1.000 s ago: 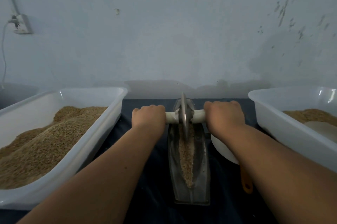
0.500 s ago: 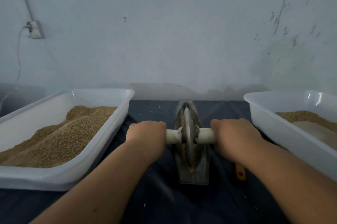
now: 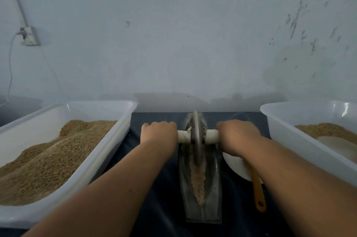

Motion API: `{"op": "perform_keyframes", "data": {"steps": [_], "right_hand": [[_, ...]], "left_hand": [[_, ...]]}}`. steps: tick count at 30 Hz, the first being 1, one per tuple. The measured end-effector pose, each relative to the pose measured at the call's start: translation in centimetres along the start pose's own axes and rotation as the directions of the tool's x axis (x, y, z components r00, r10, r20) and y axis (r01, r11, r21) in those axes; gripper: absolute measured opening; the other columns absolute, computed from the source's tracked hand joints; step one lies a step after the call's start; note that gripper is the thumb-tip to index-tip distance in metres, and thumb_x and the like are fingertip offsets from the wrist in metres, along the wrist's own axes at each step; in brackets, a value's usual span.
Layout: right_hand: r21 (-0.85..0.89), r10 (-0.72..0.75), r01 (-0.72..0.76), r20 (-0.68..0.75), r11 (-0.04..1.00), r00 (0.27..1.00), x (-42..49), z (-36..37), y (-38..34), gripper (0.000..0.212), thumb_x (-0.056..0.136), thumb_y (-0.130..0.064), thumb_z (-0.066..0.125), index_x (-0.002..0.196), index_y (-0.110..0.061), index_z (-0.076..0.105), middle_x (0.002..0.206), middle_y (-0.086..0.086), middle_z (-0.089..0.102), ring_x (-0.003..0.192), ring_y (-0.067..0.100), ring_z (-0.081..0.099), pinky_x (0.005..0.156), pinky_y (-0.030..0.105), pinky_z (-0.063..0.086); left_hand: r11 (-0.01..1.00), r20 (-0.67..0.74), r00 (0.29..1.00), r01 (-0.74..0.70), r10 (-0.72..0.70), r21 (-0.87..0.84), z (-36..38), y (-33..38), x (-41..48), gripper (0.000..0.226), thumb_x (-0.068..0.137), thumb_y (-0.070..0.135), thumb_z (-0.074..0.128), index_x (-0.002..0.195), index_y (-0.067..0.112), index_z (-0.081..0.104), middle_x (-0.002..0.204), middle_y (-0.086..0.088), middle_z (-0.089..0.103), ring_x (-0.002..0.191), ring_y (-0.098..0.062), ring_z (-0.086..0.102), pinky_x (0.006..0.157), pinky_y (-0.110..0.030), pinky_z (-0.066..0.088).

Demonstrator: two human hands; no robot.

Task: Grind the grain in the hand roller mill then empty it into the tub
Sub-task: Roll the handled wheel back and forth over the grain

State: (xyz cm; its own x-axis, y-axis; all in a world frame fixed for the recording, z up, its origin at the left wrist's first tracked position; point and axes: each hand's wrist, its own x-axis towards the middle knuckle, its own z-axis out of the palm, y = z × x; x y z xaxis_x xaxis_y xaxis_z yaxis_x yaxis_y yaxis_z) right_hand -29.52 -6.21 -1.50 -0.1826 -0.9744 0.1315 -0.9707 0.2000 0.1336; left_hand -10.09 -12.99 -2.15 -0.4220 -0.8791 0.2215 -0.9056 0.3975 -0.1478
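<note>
A boat-shaped metal mill trough (image 3: 212,194) lies lengthwise on the dark table between two tubs. Brown grain (image 3: 198,178) fills its groove. A metal roller wheel (image 3: 196,136) stands upright at the trough's far end on a white axle handle (image 3: 211,136). My left hand (image 3: 158,133) is closed on the axle's left end, and my right hand (image 3: 237,136) is closed on its right end. A white tub (image 3: 123,117) on the left holds a heap of whole grain. Another white tub (image 3: 280,119) on the right holds some brown ground grain.
A white scoop with an orange handle (image 3: 257,192) lies on the table right of the trough, partly under my right forearm. A wall socket with a cable (image 3: 29,35) is on the grey wall behind. Dark cloth (image 3: 154,207) covers the table.
Both hands pulled the wheel toward me along the trough half a second ago, then pushed it back to the far end. Grain shows again in the near part of the groove.
</note>
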Motion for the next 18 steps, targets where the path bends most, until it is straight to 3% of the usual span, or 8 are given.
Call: {"op": "perform_keyframes", "data": {"steps": [4, 7, 10, 12, 15, 18], "right_hand": [[-0.012, 0.038, -0.041, -0.171, 0.999, 0.985, 2.0, 1.3, 0.4, 0.023, 0.084, -0.023, 0.062, 0.088, -0.027, 0.040, 0.079, -0.006, 0.051, 0.071, 0.021, 0.046, 0.073, 0.035, 0.030], [-0.019, 0.050, -0.059, -0.293, 0.998, 0.955, 2.2, 2.5, 0.4, 0.023, 0.086, -0.023, 0.059, 0.087, -0.025, 0.036, 0.086, -0.002, 0.057, 0.079, 0.025, 0.058, 0.071, 0.036, 0.028], [-0.022, 0.037, -0.046, -0.294, 0.999, 0.955, 1.6, 2.7, 0.3, 0.024, 0.084, -0.024, 0.060, 0.086, -0.026, 0.036, 0.078, -0.004, 0.052, 0.073, 0.024, 0.055, 0.069, 0.035, 0.027], [-0.054, 0.019, -0.035, -0.284, 0.998, 0.959, 0.9, 2.5, 0.3, 0.027, 0.083, -0.023, 0.062, 0.086, -0.026, 0.036, 0.076, -0.004, 0.051, 0.066, 0.024, 0.047, 0.069, 0.034, 0.026], [-0.095, -0.024, -0.001, -0.257, 0.995, 0.966, -0.7, 1.5, -0.2, 0.026, 0.084, -0.020, 0.060, 0.087, -0.025, 0.035, 0.069, -0.006, 0.038, 0.058, 0.020, 0.036, 0.068, 0.034, 0.027], [-0.110, -0.056, 0.033, -0.218, 0.993, 0.974, -2.8, 0.7, -0.7, 0.025, 0.085, -0.020, 0.059, 0.087, -0.026, 0.035, 0.068, -0.007, 0.038, 0.056, 0.015, 0.034, 0.065, 0.033, 0.027]], "left_hand": [[0.999, -0.094, 0.995, 0.031, -0.030, 0.009, 0.6, 0.6, 2.6, 0.028, 0.082, 0.014, 0.059, 0.106, 0.022, 0.049, 0.108, -0.002, 0.058, 0.106, -0.026, 0.054, 0.087, -0.038, 0.035], [1.000, -0.143, 0.990, 0.008, -0.010, -0.020, 1.1, 0.6, 3.2, 0.023, 0.083, 0.014, 0.059, 0.098, 0.024, 0.045, 0.106, -0.001, 0.059, 0.104, -0.025, 0.055, 0.085, -0.037, 0.036], [0.999, -0.148, 0.989, -0.020, 0.015, -0.033, 1.4, 0.2, 2.8, 0.023, 0.083, 0.017, 0.060, 0.089, 0.025, 0.039, 0.097, 0.001, 0.059, 0.091, -0.022, 0.054, 0.077, -0.035, 0.032], [0.999, -0.129, 0.991, -0.027, 0.021, -0.043, 1.4, -0.1, 2.0, 0.019, 0.083, 0.018, 0.060, 0.092, 0.024, 0.044, 0.091, 0.002, 0.055, 0.082, -0.021, 0.049, 0.075, -0.034, 0.032], [0.998, -0.072, 0.997, -0.016, 0.012, -0.063, 1.1, -0.5, 0.0, 0.019, 0.084, 0.018, 0.059, 0.100, 0.023, 0.049, 0.092, 0.001, 0.055, 0.081, -0.021, 0.048, 0.073, -0.036, 0.032], [0.997, -0.047, 0.998, -0.034, 0.031, -0.070, 0.9, -0.8, -2.6, 0.022, 0.084, 0.019, 0.060, 0.092, 0.024, 0.040, 0.090, 0.003, 0.053, 0.077, -0.019, 0.044, 0.071, -0.036, 0.033]]}}
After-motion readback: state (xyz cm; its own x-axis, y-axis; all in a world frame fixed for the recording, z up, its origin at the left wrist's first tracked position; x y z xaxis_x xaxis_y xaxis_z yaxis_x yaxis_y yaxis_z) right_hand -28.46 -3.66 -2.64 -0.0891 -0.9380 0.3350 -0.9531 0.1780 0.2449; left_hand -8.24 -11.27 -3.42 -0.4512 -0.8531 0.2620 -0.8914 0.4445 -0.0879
